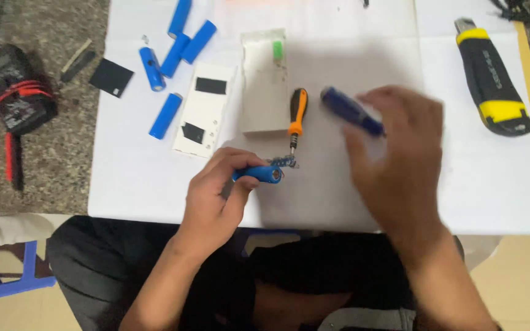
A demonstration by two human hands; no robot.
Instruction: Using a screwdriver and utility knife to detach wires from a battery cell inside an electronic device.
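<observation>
My left hand (pixel 219 190) grips a blue cylindrical battery cell (pixel 260 175) near the front of the white sheet (pixel 142 178); a small circuit board (pixel 283 162) sits at the cell's end. My right hand (pixel 397 153), blurred by motion, holds another blue cell (pixel 351 111) raised above the sheet. An orange and black screwdriver (pixel 297 116) lies between the two hands, tip pointing toward the circuit board.
Several loose blue cells (pixel 176 46) lie at the back left, beside a white plastic case half (pixel 203 110) and a white case (pixel 265 83). A yellow and black utility knife (pixel 492 79) lies right. A multimeter (pixel 13 92) sits on the floor left.
</observation>
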